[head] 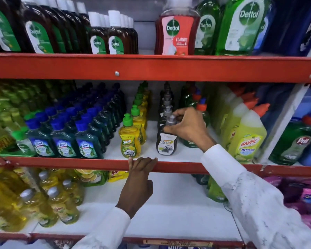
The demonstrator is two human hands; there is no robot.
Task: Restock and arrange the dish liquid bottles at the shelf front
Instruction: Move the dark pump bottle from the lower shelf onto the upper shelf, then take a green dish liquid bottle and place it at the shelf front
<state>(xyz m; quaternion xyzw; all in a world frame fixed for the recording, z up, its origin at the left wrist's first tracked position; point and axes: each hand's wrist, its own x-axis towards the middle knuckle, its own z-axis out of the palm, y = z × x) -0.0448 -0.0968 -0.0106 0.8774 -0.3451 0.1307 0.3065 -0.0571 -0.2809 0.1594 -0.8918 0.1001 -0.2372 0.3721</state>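
A small black Super dish liquid bottle [166, 143] with a grey cap stands at the front of the middle shelf, heading a row of like bottles. My right hand [186, 125] grips its neck and cap from the right. Just left of it stands a yellow Super bottle [129, 141] with a green cap, first in its own row. My left hand [139, 177] rests on the red front rail [61, 163] of that shelf, fingers hooked over the edge below the two bottles.
Blue-capped Lizol bottles [65, 141] fill the shelf's left side; yellow Harpic bottles [248, 135] and a green Pril bottle [294, 142] stand on the right. Dettol bottles [176, 31] line the shelf above. Yellow bottles [61, 203] sit on the lower shelf's left.
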